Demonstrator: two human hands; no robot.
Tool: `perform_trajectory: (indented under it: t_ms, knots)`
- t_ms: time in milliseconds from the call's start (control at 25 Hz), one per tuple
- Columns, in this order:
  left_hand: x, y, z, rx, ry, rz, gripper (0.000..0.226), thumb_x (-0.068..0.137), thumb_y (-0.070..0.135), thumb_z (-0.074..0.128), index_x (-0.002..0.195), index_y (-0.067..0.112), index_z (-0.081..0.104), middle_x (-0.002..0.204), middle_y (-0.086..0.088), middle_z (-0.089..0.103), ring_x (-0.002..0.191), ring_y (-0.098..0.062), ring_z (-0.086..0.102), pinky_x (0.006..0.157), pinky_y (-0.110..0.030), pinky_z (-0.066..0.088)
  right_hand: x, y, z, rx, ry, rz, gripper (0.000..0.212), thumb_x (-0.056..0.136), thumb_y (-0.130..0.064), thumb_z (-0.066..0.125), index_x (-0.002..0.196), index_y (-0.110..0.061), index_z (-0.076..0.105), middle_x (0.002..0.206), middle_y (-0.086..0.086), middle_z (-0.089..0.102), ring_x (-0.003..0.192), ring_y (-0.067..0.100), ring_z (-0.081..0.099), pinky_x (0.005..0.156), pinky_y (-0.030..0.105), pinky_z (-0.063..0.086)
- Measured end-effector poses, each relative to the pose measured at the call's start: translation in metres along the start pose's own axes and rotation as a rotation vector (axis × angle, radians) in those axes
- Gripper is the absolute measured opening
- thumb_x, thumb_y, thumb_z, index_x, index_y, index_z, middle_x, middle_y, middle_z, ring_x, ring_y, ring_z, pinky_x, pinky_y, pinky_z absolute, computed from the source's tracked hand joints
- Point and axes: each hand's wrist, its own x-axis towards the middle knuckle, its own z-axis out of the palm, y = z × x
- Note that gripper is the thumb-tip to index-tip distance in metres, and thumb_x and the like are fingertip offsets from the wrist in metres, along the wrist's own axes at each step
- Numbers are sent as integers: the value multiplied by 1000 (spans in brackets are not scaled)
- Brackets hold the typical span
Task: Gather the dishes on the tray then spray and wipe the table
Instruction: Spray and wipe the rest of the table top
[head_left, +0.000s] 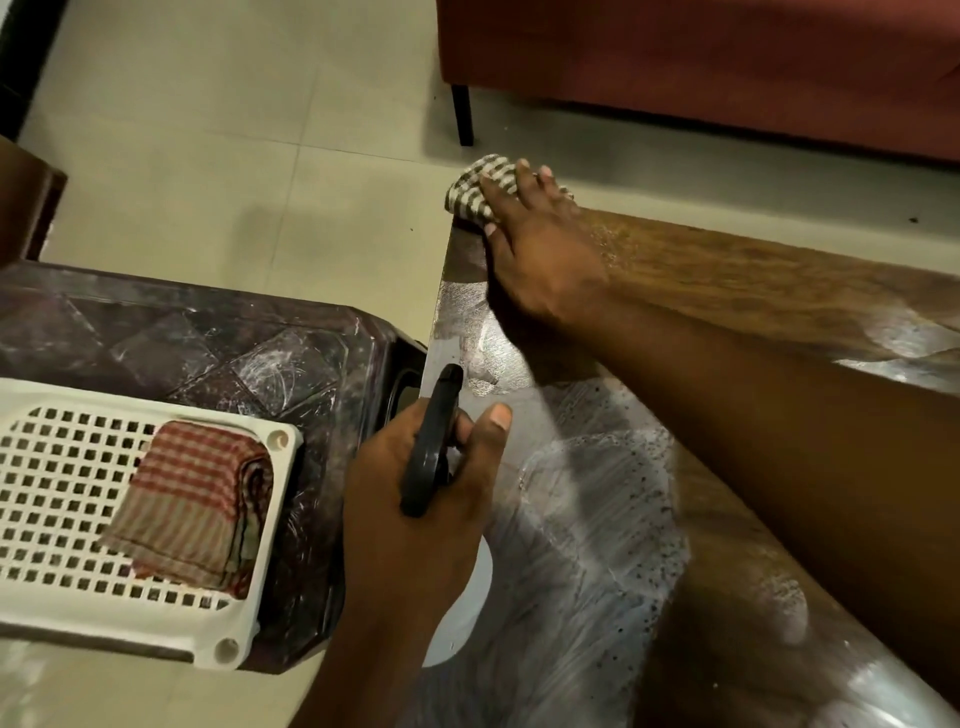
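The wooden tabletop (727, 275) filled the right side of the view, its near part covered in pale, wet-looking streaks and speckles. At the tabletop's far left corner lay a brown-and-white checked cloth (475, 184), bunched up and hanging slightly past the edge. The right hand (540, 249) lay on that cloth with its fingers stretched out flat, pressing it down rather than clenching it, and the forearm reached across the tabletop to get there. At the tabletop's left edge, nearer the person, the left hand (410, 519) was wrapped round the black head of a spray bottle (431, 447), with the thumb lifted on the tabletop side; a part of the bottle's white body showed below the hand. Just left of the tabletop stood a dark, scuffed plastic stool (208, 338), and on it rested a white perforated tray (104, 397). A folded red-and-white checked towel (192, 504) lay in the tray's corner nearest the tabletop. Beyond the tabletop's far edge, a rust-red sofa (727, 67) stood on the pale tiled floor (208, 156).
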Motion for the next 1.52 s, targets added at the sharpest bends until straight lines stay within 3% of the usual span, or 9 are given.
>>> perform_trajectory:
  t_ms: [200,440,680,840,1000,1160,1280,1360,1520]
  knots:
    - [0,-9,-3,-11,26,-23,58,96,31,79,53,16,43,43,-1,44,38,-9,43,48,-25,44,-12,5,-7,-106,-165,-492,57,113,-51,24,167,-45,8,179,1,1,164,23,-1,133,51,3]
    - [-11,-13,-3,-27,-81,-36,37,93,44,79,72,15,68,54,-6,62,41,-16,56,50,-39,54,-57,57,0,62,136,200,58,114,-41,34,169,-36,18,179,6,12,165,30,10,134,54,13]
    - [-42,-16,16,-14,-174,14,50,94,45,77,63,14,53,52,-8,49,44,-14,46,47,-33,43,-207,105,25,-287,-263,-833,59,114,-43,32,168,-37,9,179,2,7,167,22,-2,135,49,11]
    - [-74,-21,25,11,-204,-41,56,92,53,75,61,12,52,52,-13,47,47,-31,47,49,-47,45,-204,169,6,-132,41,-215,60,112,-44,32,169,-38,17,179,6,13,166,23,10,135,47,14]
    - [-102,-19,34,-84,-217,-126,41,89,40,83,76,3,69,68,-25,62,68,-39,64,66,-37,57,-191,110,27,198,246,347,61,107,-41,35,167,-30,31,178,8,18,165,27,12,134,50,14]
    - [-121,-21,34,-65,-216,-118,54,83,66,77,71,14,71,61,-11,64,61,-32,63,62,-46,52,-275,83,53,-71,-121,-458,61,112,-37,37,169,-35,16,179,5,8,167,25,3,134,52,13]
    - [-128,-24,27,-45,-176,-97,62,85,72,71,57,19,54,48,-7,47,44,-13,44,48,-28,40,-297,134,40,-281,-299,-940,59,113,-38,34,170,-32,17,179,5,12,166,26,7,130,54,24]
    - [-131,-29,20,1,-163,-86,62,90,58,77,57,12,53,47,-11,45,42,-16,46,49,-29,43,-278,158,30,-302,-229,-822,56,114,-40,32,169,-29,25,178,7,17,166,27,14,131,52,23]
    - [-136,-32,10,9,-192,-94,45,91,53,78,75,11,68,53,-14,55,50,-36,55,53,-46,48,-238,118,35,23,153,-43,57,111,-38,35,168,-30,29,178,8,18,165,28,14,131,54,20]
